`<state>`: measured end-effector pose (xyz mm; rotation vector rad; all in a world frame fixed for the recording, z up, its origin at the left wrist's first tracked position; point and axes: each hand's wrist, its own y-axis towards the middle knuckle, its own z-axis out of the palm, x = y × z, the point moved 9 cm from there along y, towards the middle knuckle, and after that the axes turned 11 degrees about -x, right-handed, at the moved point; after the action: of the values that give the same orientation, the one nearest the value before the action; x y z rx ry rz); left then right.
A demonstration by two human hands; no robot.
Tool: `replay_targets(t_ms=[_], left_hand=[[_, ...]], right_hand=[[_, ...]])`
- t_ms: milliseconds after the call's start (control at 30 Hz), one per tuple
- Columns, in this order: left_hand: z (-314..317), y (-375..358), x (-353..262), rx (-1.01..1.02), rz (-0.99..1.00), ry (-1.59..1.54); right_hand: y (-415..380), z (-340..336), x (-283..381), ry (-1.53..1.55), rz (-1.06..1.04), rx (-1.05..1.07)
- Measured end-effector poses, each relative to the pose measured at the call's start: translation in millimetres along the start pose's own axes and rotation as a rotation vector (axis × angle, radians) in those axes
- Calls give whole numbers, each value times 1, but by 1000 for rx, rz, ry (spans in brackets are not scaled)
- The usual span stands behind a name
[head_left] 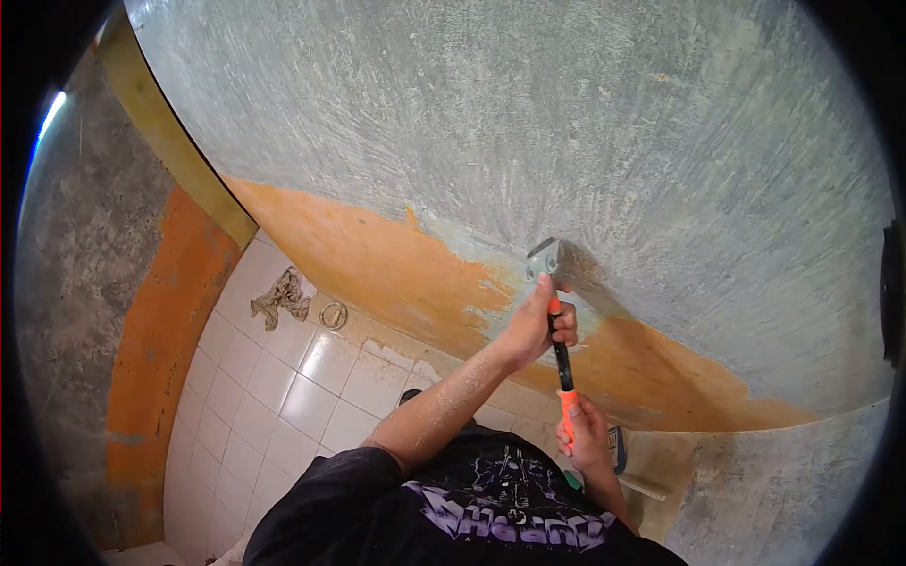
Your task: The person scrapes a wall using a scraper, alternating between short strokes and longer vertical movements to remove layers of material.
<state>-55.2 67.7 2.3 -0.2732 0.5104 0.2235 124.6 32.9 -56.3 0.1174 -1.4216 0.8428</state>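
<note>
A long-handled paint scraper (564, 366) with a black shaft and orange grips has its grey head against the wall (453, 123). My left hand (540, 325) is closed around the upper shaft, its thumb lying just below the head. Lower down, my right hand (587, 436) grips the orange end of the handle. The head meets the wall where scraped grey plaster borders a band of orange paint (359, 231) with ragged edges. Pale dust clings to my left forearm.
White floor tiles (316, 401) lie below, with paint debris along the wall's foot. A crumpled rag (281, 298) and a ring-shaped roll (333, 315) are on the floor at left. Another grey and orange wall (142, 377) stands at far left. A dark object (890, 292) is at the right edge.
</note>
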Motion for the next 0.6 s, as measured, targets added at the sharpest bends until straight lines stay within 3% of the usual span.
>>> replay_targets(t_ms=[233, 467, 600], left_hand=[[11, 3, 10, -6, -8, 1], [-12, 1, -30, -1, 108, -12], [1, 2, -5, 32, 7, -16]], right_hand=[[0, -22, 2, 17, -46, -61], [12, 18, 10, -9, -65, -10], [5, -3, 11, -13, -51, -38]])
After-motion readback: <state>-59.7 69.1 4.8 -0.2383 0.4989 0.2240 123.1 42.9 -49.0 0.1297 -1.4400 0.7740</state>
